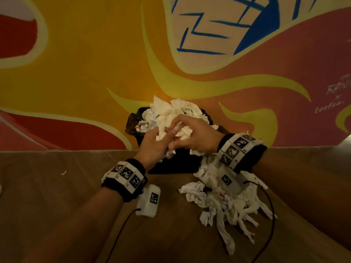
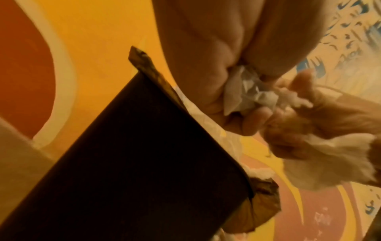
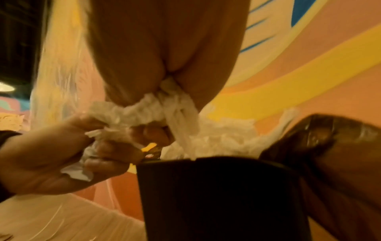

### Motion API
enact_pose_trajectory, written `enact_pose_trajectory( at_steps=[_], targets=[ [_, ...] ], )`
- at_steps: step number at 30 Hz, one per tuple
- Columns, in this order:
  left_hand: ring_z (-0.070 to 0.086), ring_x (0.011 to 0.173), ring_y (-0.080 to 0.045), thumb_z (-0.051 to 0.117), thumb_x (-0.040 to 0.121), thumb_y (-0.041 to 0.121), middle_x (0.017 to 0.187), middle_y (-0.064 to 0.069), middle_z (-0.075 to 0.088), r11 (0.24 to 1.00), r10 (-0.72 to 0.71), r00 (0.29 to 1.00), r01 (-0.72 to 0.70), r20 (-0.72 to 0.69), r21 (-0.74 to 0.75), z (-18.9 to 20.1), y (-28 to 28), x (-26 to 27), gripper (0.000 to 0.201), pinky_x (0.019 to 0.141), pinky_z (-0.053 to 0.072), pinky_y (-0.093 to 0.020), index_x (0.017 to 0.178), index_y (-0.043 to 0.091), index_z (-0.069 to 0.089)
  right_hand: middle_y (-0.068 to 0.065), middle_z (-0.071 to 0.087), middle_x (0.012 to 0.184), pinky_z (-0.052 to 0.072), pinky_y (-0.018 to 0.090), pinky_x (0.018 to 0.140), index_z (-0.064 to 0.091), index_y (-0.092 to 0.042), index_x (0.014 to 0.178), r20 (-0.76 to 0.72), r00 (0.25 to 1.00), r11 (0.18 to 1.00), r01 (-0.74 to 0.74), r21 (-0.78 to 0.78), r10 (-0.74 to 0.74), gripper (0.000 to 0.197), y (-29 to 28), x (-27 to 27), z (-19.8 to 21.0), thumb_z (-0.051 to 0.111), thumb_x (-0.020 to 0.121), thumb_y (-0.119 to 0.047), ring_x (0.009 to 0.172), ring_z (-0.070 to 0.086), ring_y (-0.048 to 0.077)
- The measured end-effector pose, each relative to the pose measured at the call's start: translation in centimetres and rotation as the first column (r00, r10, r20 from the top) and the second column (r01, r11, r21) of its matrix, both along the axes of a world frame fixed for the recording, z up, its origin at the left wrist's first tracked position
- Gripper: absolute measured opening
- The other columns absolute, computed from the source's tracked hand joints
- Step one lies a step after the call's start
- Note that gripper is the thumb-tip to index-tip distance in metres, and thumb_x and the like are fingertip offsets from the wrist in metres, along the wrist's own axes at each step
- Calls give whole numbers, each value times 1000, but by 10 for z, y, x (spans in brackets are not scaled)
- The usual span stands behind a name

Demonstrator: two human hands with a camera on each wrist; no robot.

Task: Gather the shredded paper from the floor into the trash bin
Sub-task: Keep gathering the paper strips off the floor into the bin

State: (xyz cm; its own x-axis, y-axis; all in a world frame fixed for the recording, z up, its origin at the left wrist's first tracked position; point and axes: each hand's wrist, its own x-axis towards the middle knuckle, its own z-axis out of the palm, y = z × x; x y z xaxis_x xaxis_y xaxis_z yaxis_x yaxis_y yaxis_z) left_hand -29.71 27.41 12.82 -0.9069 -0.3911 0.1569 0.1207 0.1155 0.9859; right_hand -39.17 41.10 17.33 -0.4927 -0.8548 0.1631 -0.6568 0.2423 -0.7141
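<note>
**Both hands on a wad of paper over the bin**

Both grips are clamped on one wad of shredded paper (image 1: 171,132). From the head view, the left hand (image 1: 152,147) curls round it from 7 o'clock and the right hand (image 1: 197,135) from 3 o'clock, fingers touching, just above the near rim of the black bin (image 1: 178,164). More paper is heaped in the bin, rising above its rim at 12 o'clock of the hands. A loose pile (image 1: 226,202) lies on the floor (image 1: 57,205) at 5 o'clock of the bin, touching its base. A painted wall (image 1: 95,63) stands behind.

From the left wrist, the left hand (image 2: 206,65) pinches crumpled paper (image 2: 247,93) at the fingertips, the right hand (image 2: 309,120) meeting it at 4 o'clock; the bin (image 2: 134,163) fills 7 o'clock.

From the right wrist, the right hand (image 3: 164,48) squeezes paper (image 3: 144,110) that runs to the left hand (image 3: 62,154) at 8 o'clock, above the bin (image 3: 216,195).
</note>
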Motion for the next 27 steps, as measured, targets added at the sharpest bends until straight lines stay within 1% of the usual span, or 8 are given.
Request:
enact_pose_trajectory(
  at_steps=[5, 7, 10, 14, 17, 21, 24, 27],
  targets=[
    [57, 55, -17, 47, 100, 30, 75, -5, 59, 963, 96, 995, -90, 8, -253, 31, -34, -18, 22, 53, 48, -28, 88, 14, 57, -13, 64, 69, 42, 22, 50, 66, -21, 82, -99, 986, 984, 121, -133, -134, 26, 0, -31, 22, 61, 89, -46, 53, 60, 10],
    [65, 90, -28, 43, 100, 39, 100, -11, 67, 929, 163, 986, -141, 37, -343, 43, -47, -30, 33, 77, 52, -38, 107, 12, 60, -11, 58, 60, 35, 17, 49, 62, -20, 71, -142, 964, 964, 199, -175, -225, 41, -3, -45, 27, 50, 93, -51, 48, 49, 5],
    [38, 136, -33, 30, 99, 56, 153, -14, 33, 874, 237, 938, -92, 253, -477, 60, -62, -43, 72, 110, 32, -43, 150, 6, 24, -5, 52, 70, 36, 28, 62, 58, -18, 76, -135, 946, 955, 285, -82, -294, 45, -11, -63, 26, 34, 97, -49, 65, 51, 10],
    [43, 80, -14, 24, 103, 41, 103, 8, 44, 809, 199, 911, 55, 361, -585, 69, -74, -49, 46, 83, 31, -38, 136, 10, 33, 18, 45, 117, 38, 49, 93, 50, -3, 118, -137, 900, 855, 436, 281, -414, 28, -29, -69, 19, 31, 102, -16, 109, 41, 34],
    [40, 119, -31, 27, 104, 35, 146, -14, 26, 718, 182, 855, 221, 485, -660, 63, -70, -54, 48, 89, 28, -40, 142, 6, 23, 19, 28, 133, 26, 51, 108, 35, -5, 131, -42, 921, 813, 364, 454, -388, 33, -46, -62, 13, 32, 102, -20, 123, 31, 35],
    [30, 130, -42, 39, 101, 22, 152, -19, 14, 556, 233, 788, 374, 571, -743, 47, -67, -65, 45, 93, 32, -47, 140, 5, 23, 24, 33, 135, 40, 46, 86, 21, -8, 142, -262, 921, 830, 376, 412, -288, 55, -58, -54, -3, 47, 93, -5, 110, 48, 39],
    [44, 118, -37, 47, 98, 17, 145, -24, 29, 453, 153, 719, 558, 678, -695, 44, -73, -70, 50, 91, 40, -43, 141, 3, 25, 13, 48, 85, 36, 35, 58, 27, -2, 131, -209, 941, 855, 329, 400, -265, 45, -56, -61, -8, 48, 91, 2, 63, 45, 24],
    [54, 98, -35, 48, 98, 13, 128, -19, 50, 438, 134, 731, 562, 669, -702, 48, -74, -71, 59, 72, 39, -35, 148, 6, 19, 10, 53, 96, 42, 33, 73, 45, -7, 126, -332, 906, 823, 390, 414, -263, 36, -52, -66, -7, 51, 91, -6, 83, 52, 25]
  ],
)
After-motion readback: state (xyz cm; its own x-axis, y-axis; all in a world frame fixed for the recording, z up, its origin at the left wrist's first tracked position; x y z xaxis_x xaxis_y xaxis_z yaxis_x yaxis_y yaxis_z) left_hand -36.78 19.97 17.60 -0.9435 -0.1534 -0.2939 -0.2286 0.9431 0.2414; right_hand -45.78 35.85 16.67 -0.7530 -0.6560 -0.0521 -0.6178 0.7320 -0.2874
